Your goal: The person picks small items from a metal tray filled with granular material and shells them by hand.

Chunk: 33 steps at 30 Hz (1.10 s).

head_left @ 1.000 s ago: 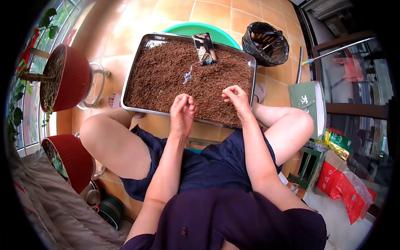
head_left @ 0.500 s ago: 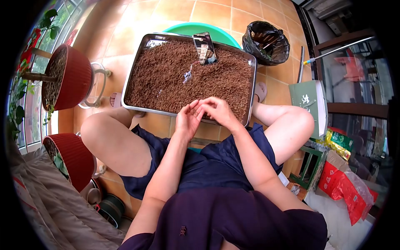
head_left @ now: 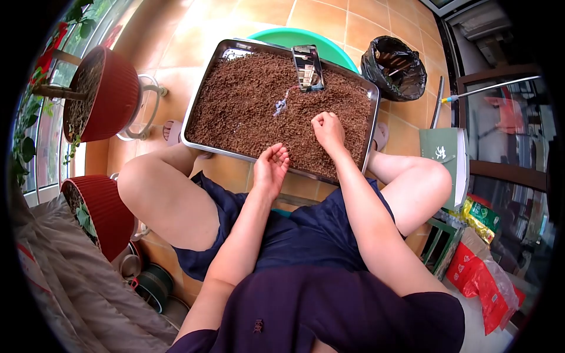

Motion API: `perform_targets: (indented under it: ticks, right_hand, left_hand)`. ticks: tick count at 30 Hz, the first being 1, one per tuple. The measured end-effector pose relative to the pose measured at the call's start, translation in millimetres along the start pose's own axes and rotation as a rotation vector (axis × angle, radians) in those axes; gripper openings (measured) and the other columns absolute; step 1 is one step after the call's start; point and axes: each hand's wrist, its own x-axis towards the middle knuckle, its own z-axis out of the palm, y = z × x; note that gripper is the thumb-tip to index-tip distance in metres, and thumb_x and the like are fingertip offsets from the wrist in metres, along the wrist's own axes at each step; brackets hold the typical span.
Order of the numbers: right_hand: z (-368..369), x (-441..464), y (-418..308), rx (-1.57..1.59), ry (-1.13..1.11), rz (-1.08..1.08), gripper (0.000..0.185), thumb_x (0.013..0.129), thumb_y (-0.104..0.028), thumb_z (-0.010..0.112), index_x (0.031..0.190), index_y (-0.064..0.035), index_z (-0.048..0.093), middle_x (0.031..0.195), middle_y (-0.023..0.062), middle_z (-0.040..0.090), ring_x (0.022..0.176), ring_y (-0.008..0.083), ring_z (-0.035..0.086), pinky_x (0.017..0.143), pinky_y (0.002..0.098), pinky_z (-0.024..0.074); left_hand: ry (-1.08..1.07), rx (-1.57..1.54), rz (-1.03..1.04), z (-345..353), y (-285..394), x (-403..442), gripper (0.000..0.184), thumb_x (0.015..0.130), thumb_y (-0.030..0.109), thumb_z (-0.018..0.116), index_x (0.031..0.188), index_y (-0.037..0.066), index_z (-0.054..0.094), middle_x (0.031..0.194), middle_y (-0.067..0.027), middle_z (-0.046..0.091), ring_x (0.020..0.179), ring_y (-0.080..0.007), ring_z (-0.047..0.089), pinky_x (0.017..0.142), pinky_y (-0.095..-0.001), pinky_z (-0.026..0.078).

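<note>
A metal tray (head_left: pixel 194 145) filled with brown, crumbly granules (head_left: pixel 247 100) lies on the floor between my knees. At its near edge, my left hand (head_left: pixel 272 170) is turned palm up, its fingers curled inward; whatever lies in them is too small to make out. Above the granules on the right, my right hand (head_left: pixel 328 132) is closed in a pinch, and its fingertips hide anything they hold. A phone (head_left: pixel 308 68) lies at the tray's far side. A small whitish-purple thing (head_left: pixel 280 106) rests on the granules below the phone.
Behind the tray shows a green basin (head_left: pixel 294 36). A bin with a black bag (head_left: pixel 393 67) stands at the back right, and a green box (head_left: pixel 444 159) by my right knee. Red flowerpots (head_left: pixel 118 94) line the left; red plastic packaging (head_left: pixel 471 270) lies at right.
My hands have come apart. My right hand has moved forward and right over the granules, while my left has stayed palm up near the tray's edge. The view has shifted slightly.
</note>
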Motion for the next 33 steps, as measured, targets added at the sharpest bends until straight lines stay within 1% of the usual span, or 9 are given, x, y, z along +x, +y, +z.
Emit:
perform_targets:
  ticks: [1,4,7,15,22,24,26,28,33]
  right_hand:
    - [0,0,8,0.143,0.003,0.002,0.016,0.083,-0.026,0.069,0.085,-0.0107,0.067,0.088,0.0095,0.065,0.082,0.0273,0.064,0.071,0.0402,0.0514]
    - [-26,-12,20,0.838,-0.315,0.440,0.019,0.091,-0.026,0.066,0.092,-0.0078,0.067,0.093,0.0035,0.069,0.079,0.0123,0.064,0.067,0.0283,0.0514]
    - [-48,-26,20,1.252,-0.411,0.546,0.019,0.094,-0.025,0.064,0.098,-0.0067,0.064,0.091,0.0012,0.067,0.079,0.0090,0.063,0.067,0.0240,0.0509]
    - [-64,-49,-2,1.154,-0.360,0.462,0.023,0.093,-0.029,0.066,0.094,-0.0068,0.063,0.082,-0.0005,0.065,0.069,0.0069,0.060,0.059,0.0216,0.0500]
    - [-56,-64,-11,0.921,-0.204,0.363,0.026,0.090,-0.028,0.068,0.091,-0.0027,0.063,0.075,0.0018,0.064,0.062,0.0090,0.058,0.056,0.0241,0.0497]
    - [-47,-77,-28,0.586,0.015,0.071,0.022,0.087,-0.025,0.068,0.086,-0.0034,0.066,0.078,0.0086,0.069,0.067,0.0161,0.065,0.062,0.0320,0.0523]
    - [-60,-97,-56,0.533,-0.145,-0.110,0.018,0.088,-0.022,0.063,0.090,-0.0051,0.066,0.083,0.0104,0.067,0.076,0.0248,0.067,0.068,0.0357,0.0526]
    - [-56,-113,-66,0.374,-0.103,-0.415,0.016,0.090,-0.019,0.058,0.093,-0.0050,0.064,0.091,0.0113,0.063,0.085,0.0286,0.065,0.074,0.0373,0.0515]
    - [-29,-113,-53,0.501,-0.214,-0.159,0.016,0.092,-0.018,0.055,0.096,-0.0053,0.063,0.096,0.0111,0.062,0.089,0.0285,0.063,0.079,0.0376,0.0504]
  left_hand:
    - [0.002,0.005,0.008,2,0,1,0.026,0.100,0.019,0.045,0.111,-0.001,0.057,0.094,-0.0076,0.064,0.083,-0.0173,0.062,0.076,-0.0299,0.054]
    - [0.006,0.020,0.001,7,-5,-1,0.026,0.100,0.020,0.045,0.110,0.000,0.058,0.093,-0.0070,0.064,0.082,-0.0166,0.061,0.075,-0.0293,0.054]
    - [0.005,0.042,-0.026,14,-10,-1,0.027,0.100,0.022,0.046,0.109,0.000,0.059,0.091,-0.0063,0.064,0.080,-0.0158,0.061,0.075,-0.0284,0.052]
    - [-0.164,0.289,-0.003,21,-13,-7,0.020,0.098,0.019,0.054,0.104,0.003,0.064,0.085,-0.0009,0.062,0.071,-0.0089,0.055,0.064,-0.0228,0.046]
    - [-0.176,0.489,-0.058,30,-22,-15,0.030,0.100,0.026,0.052,0.114,0.000,0.061,0.092,-0.0036,0.062,0.082,-0.0120,0.058,0.073,-0.0255,0.048]
    - [-0.091,0.411,-0.107,43,-21,-24,0.036,0.102,0.027,0.045,0.117,-0.003,0.058,0.099,-0.0076,0.064,0.090,-0.0163,0.061,0.081,-0.0292,0.050]
    - [-0.194,0.185,-0.177,-3,-22,7,0.042,0.103,0.029,0.037,0.122,-0.004,0.055,0.118,-0.0155,0.061,0.116,-0.0244,0.057,0.101,-0.0362,0.046]
    - [-0.139,0.051,-0.175,11,-16,-4,0.037,0.103,0.026,0.036,0.116,-0.002,0.057,0.115,-0.0151,0.062,0.110,-0.0236,0.059,0.101,-0.0359,0.046]
    - [0.132,-0.066,0.064,-2,8,2,0.022,0.097,0.017,0.042,0.092,0.004,0.059,0.098,-0.0090,0.066,0.083,-0.0169,0.062,0.073,-0.0300,0.054]
